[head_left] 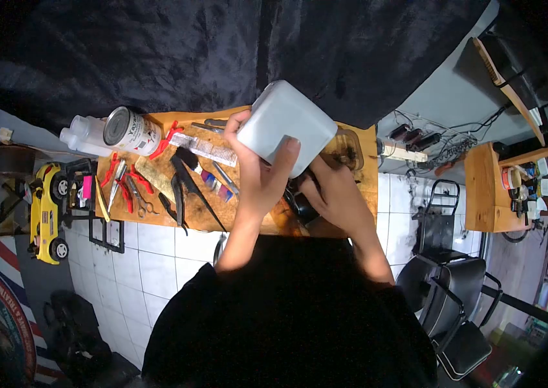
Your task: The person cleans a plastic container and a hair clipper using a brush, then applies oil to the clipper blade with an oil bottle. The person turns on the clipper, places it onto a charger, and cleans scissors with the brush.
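A pale grey square box (290, 126) with rounded corners is tilted up above the workbench. My left hand (262, 181) grips it, thumb flat across the near face and fingers around the left edge. Just right of the box's lower corner is my right hand (345, 200), its fingers bent and partly hidden by the box. What those fingers hold, if anything, cannot be made out. Below them lies a dark, shiny object (301, 208), partly covered. Behind the right hand stands a brownish see-through tray (355, 143) with small dark items inside.
Scissors (141, 200), red-handled pliers (139, 180), a comb (204, 149), a black brush (186, 158) and a labelled can (135, 132) crowd the wooden bench (261, 226) on the left. Clear bottles (86, 134) stand behind. A black chair (458, 291) is at right.
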Tool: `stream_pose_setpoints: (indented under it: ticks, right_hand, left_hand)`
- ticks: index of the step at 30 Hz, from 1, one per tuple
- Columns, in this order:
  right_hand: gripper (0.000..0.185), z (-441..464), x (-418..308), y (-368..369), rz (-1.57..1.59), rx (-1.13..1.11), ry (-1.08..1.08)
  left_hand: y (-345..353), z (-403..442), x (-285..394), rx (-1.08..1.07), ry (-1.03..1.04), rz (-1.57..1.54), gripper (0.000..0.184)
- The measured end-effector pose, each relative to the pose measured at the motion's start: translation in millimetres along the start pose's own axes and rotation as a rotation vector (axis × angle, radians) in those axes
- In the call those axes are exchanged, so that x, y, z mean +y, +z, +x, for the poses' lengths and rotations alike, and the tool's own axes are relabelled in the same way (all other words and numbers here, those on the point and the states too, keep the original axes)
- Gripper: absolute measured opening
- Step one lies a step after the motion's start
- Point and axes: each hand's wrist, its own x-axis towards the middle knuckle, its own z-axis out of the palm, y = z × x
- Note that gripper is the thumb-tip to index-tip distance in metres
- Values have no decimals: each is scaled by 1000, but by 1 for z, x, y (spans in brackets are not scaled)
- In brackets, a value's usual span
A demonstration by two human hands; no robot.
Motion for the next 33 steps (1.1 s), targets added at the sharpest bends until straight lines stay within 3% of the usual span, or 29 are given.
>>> stream_pose_setpoints:
  ticks: [2, 6, 8, 11, 14, 20, 23, 26, 28, 32, 33]
  right_hand:
    - [38, -2, -3, -8, 117, -59, -13]
    - [40, -1, 21, -1, 400, 153, -179]
    - [41, 1, 19, 2, 431, 221, -162]
    - [41, -3, 7, 1, -156, 279, -7]
    - [43, -7, 6, 4, -170, 250, -3]
    - [41, -12, 15, -6, 304, 118, -120]
    - [44, -21, 18, -13, 996, -104, 296]
    - [46, -24, 11, -9, 898, 3, 342]
    - [47, -22, 19, 2, 522, 169, 46]
    - [54, -26, 10, -5, 443, 121, -73]
    - [53, -26, 14, -2, 546, 129, -139]
  left_hand:
    - [2, 2, -3, 3, -12, 11, 61]
    - [-1, 0, -22, -9, -75, -97, 64]
    - [-1, -2, -25, -30, -90, -185, 66]
    - [3, -5, -16, -87, -85, -260, 69]
    - [7, -8, 2, -152, -55, -172, 71]
    - [9, -8, -10, -143, -54, -172, 77]
    - [9, -7, -5, -178, -47, -202, 80]
    - [8, -6, -2, -238, -46, -255, 81]
    - [10, -7, -4, -242, -55, -318, 81]
    - [12, -8, 0, -305, -17, -187, 82]
    - [10, -8, -4, -306, -13, -200, 83]
